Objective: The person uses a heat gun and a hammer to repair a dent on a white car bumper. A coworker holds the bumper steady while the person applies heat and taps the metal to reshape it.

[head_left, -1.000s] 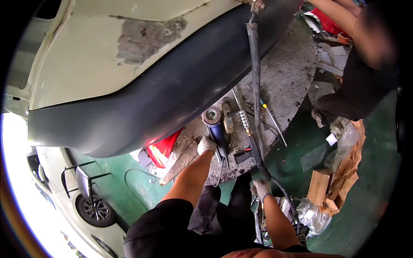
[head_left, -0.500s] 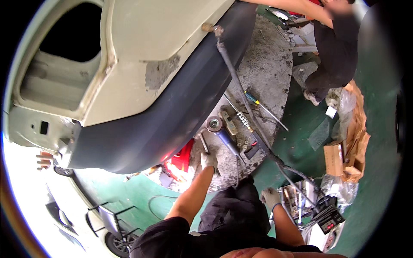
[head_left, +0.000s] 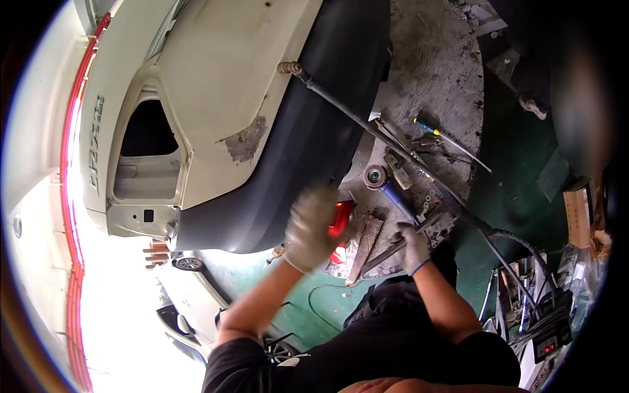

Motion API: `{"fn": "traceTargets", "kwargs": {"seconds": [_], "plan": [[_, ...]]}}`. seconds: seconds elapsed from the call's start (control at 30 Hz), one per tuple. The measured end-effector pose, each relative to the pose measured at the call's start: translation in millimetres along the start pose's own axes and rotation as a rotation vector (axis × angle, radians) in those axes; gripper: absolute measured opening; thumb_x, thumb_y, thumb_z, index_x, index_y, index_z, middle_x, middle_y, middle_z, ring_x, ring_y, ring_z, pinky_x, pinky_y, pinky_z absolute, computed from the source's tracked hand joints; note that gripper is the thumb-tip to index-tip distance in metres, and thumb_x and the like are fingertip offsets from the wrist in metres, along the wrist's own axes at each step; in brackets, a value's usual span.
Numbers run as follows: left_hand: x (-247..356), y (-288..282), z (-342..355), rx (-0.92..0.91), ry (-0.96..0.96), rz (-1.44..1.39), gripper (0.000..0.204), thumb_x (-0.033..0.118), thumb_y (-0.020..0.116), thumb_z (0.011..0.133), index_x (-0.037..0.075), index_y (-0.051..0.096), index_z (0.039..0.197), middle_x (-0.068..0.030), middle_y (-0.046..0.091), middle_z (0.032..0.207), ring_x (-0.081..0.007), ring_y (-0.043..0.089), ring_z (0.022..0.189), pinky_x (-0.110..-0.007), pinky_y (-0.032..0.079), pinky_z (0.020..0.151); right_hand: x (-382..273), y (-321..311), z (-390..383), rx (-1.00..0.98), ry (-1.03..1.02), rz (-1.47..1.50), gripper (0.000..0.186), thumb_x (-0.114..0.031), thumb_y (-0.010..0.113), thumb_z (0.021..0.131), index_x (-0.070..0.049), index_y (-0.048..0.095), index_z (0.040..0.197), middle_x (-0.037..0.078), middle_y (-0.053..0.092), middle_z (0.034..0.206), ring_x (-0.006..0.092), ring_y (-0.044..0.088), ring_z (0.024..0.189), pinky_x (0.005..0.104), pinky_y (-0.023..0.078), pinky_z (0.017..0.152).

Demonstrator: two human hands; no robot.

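My left hand (head_left: 314, 229), in a pale work glove, is raised in front of the car's dark bumper (head_left: 282, 164). Motion smears its fingers, so I cannot tell their pose or whether they hold anything. Lower and to the right, my gloved right hand (head_left: 413, 249) is closed around a long dark bar-shaped tool (head_left: 380, 259), which slants over the round grey floor plate. Just beyond that hand lies a blue angle grinder (head_left: 392, 195). Behind my left hand sits a red lamp-like part (head_left: 341, 223), partly covered. A flat rusty strip (head_left: 367, 245) lies beside the bar.
A long rod (head_left: 367, 124) slopes from the bumper's upper edge toward a machine with a red display (head_left: 549, 345). A screwdriver (head_left: 452, 144) lies on the plate (head_left: 432, 65). An open toolbox (head_left: 517, 288) and a cardboard box (head_left: 578, 216) are at right. A white car (head_left: 190, 288) stands lower left.
My left hand has risen from the plate toward the bumper. My right hand has come from beside the toolbox onto the bar-shaped tool. The view has swung left.
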State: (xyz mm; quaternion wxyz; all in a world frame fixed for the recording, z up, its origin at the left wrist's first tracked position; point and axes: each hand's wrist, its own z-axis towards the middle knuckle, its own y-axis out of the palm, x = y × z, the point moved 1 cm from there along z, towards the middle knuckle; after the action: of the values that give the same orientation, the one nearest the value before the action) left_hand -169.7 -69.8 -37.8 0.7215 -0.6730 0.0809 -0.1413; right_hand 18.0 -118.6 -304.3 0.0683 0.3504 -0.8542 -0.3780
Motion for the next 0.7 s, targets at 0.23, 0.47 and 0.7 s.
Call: {"fn": "traceTargets", "kwargs": {"seconds": [0.23,0.47,0.7], "plan": [[-73,-118,170,-0.145,0.231,0.755,0.104,0.060,0.080,0.083,-0.005,0.047,0.157,-0.0240,0.038,0.170,-0.0389,0.030,0.161,-0.057,0.022,0.132,-63,-12,-1,0.135,-0.012,-0.234,0.014,-0.019,0.070,0.098,-0.007,0.065,0.101,0.000,0.054,0.072,0.0122,0.052,0.058,0.0313,0.046,0.052],[-57,-130,166,-0.323,0.196,0.786,0.116,0.060,0.087,0.073,-0.007,0.045,0.158,-0.0214,0.040,0.169,-0.0354,0.030,0.162,-0.052,0.021,0.134,-114,124,-96,-0.398,-0.428,-0.191,0.034,-0.015,0.061,0.104,-0.002,0.060,0.136,0.004,0.064,0.082,0.0154,0.062,0.071,0.0331,0.053,0.067],[-52,-161,116,-0.414,0.190,0.735,0.110,0.058,0.086,0.075,-0.005,0.048,0.157,-0.0213,0.042,0.167,-0.0373,0.032,0.160,-0.054,0.022,0.133,-42,191,-76,-0.593,-0.137,-0.410,0.025,-0.029,0.067,0.109,-0.005,0.070,0.114,-0.002,0.057,0.069,0.0058,0.051,0.058,0.0251,0.043,0.052]]}}
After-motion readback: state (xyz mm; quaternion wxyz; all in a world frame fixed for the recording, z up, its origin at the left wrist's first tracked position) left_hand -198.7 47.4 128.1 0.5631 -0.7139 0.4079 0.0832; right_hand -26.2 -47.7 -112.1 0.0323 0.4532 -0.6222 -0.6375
